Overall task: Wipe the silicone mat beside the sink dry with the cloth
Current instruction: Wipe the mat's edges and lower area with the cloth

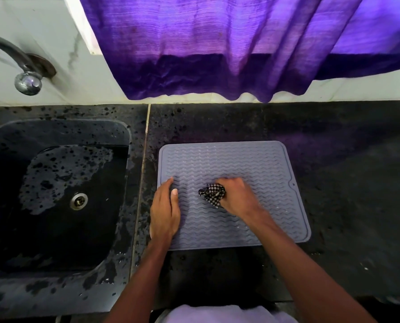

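A grey ribbed silicone mat (pixel 229 159) lies flat on the dark counter just right of the sink. My right hand (pixel 238 197) grips a bunched black-and-white checked cloth (pixel 213 194) and presses it onto the middle of the mat. With fingers straight, my left hand (pixel 165 210) rests flat on the mat's left edge. Part of the cloth is hidden under my right fingers.
A dark stone sink (pixel 61 190) with a metal drain (pixel 78 201) and water patches sits at the left. A chrome tap (pixel 27 82) juts from the tiled wall. A purple curtain (pixel 217 54) hangs over the back of the counter (pixel 345 183).
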`<state>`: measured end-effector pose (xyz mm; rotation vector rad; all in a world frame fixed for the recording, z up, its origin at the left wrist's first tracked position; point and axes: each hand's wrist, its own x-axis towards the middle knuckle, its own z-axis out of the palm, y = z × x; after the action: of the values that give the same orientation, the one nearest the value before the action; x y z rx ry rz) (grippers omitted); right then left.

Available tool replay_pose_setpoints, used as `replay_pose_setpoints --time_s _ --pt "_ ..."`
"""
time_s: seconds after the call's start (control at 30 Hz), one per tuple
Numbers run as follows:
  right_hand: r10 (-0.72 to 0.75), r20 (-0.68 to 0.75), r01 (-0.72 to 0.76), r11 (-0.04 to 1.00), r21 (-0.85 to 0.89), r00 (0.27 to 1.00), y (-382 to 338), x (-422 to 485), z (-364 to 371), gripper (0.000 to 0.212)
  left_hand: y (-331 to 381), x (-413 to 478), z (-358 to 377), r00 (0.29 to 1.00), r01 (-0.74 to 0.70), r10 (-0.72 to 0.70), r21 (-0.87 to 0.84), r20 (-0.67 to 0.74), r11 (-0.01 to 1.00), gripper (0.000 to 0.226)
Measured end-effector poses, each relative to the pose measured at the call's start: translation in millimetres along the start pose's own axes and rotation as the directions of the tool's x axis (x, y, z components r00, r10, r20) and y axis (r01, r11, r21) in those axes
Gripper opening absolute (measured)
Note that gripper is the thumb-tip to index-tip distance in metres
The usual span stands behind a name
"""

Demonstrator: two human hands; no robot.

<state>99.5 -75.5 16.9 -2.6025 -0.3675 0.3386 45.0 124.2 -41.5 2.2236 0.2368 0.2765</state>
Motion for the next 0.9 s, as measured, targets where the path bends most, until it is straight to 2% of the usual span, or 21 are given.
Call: replay_pose_setpoints --time_s 0.23,0.4,0.57,0.7,0.9 --pt "0.124 0.020 -0.125 0.992 0.017 0.992 36 -8 -22 0.031 0 1 1 0.999 -0.036 0.036 0.020 -0.004 0.999 0.052" --pt "0.238 0.069 -0.236 0.971 -0.032 0.969 74 -11 -47 0.031 -2 1 1 0.999 -0.043 0.042 0.028 0.002 0.999 0.050" --pt "0.319 0.095 -0.316 0.948 -0.046 0.943 115 -14 -68 0.043 -1 1 1 0.999 -0.042 0.042 0.038 0.002 0.998 0.050" --pt "0.382 0.070 -0.379 0.924 -0.050 0.922 133 -21 -83 0.046 0 1 1 0.999 -0.047 0.047 0.042 0.000 0.998 0.048" --pt "0.400 0.030 -0.397 0.914 -0.081 0.916 149 -34 -97 0.041 0 1 2 0.999 -0.044 0.044 0.040 -0.011 0.998 0.045"
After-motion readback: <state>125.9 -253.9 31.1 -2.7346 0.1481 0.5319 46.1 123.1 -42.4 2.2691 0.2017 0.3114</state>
